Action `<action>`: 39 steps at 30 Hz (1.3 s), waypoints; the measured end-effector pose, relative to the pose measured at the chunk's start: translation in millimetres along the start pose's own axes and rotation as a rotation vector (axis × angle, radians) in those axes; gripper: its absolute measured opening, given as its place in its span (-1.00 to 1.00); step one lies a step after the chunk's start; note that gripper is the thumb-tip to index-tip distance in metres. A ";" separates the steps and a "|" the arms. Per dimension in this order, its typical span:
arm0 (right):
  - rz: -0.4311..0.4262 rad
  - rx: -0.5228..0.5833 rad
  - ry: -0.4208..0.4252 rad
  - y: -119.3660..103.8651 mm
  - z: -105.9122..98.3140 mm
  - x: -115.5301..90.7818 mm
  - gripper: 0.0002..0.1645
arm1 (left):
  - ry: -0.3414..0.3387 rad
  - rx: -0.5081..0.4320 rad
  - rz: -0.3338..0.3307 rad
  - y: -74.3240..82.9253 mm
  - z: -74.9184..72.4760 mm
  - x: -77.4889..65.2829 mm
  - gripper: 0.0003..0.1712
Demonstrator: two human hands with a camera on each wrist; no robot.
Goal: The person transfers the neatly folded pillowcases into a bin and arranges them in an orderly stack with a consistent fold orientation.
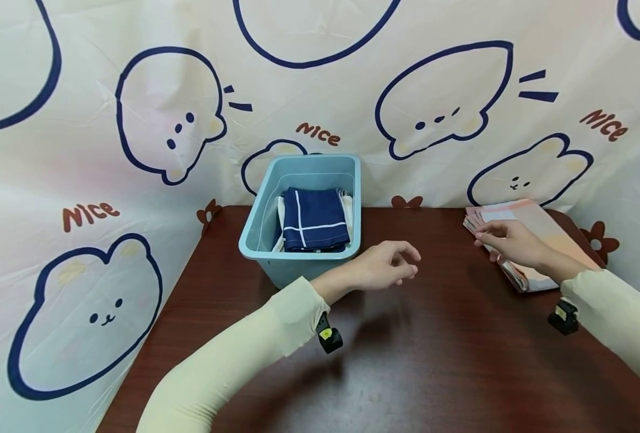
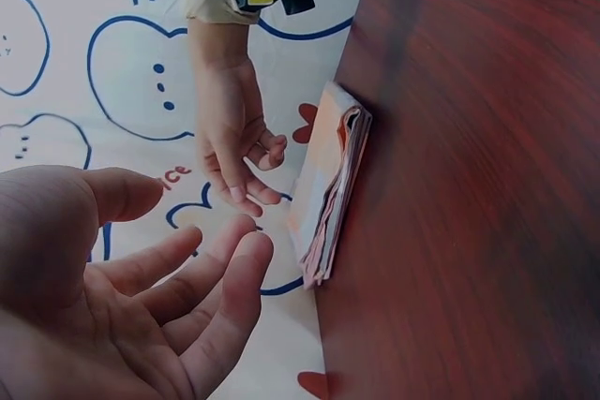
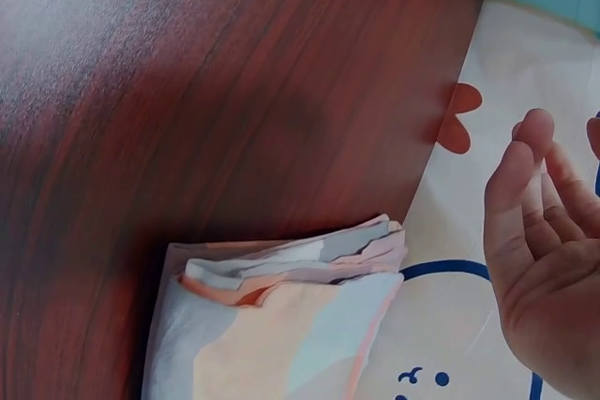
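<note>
My left hand (image 1: 386, 264) hovers over the table just right of the basket, fingers loosely bent with nothing between them. Over on the right, my right hand (image 1: 511, 242) is raised above the left edge of a folded cloth (image 1: 560, 237) in peach, pink and grey. Its fingers are relaxed and hold nothing; the right wrist view shows that cloth (image 3: 281, 325) lying apart from the hand (image 3: 553, 259). A light blue plastic basket (image 1: 262, 240) contains a folded navy cloth (image 1: 316, 216) with white stripes, lying on whitish fabric.
The dark red-brown wooden table (image 1: 406, 373) reaches back to a pale curtain (image 1: 320, 90) printed with cartoon bears. The basket stands near the table's back edge, left of the middle. Each wrist carries a small black camera, the left one (image 1: 329, 340) hanging below the sleeve.
</note>
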State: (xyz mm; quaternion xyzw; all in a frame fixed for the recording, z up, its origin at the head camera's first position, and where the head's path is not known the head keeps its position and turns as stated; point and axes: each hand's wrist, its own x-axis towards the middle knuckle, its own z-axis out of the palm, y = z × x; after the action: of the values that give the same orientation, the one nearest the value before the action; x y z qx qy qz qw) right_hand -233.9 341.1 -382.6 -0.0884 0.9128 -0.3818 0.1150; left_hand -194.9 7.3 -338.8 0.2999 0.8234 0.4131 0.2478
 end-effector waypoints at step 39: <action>0.159 -0.134 0.056 70.7 -25.5 -14.8 -0.37 | -0.042 -0.111 -0.102 -39.6 39.8 13.1 -0.75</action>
State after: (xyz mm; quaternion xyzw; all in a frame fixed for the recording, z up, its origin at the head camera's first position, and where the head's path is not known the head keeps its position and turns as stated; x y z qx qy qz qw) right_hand -232.0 411.1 -413.8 -0.0126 0.9433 -0.3118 0.1130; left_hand -189.4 18.6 -395.0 0.2520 0.8082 0.4384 0.3018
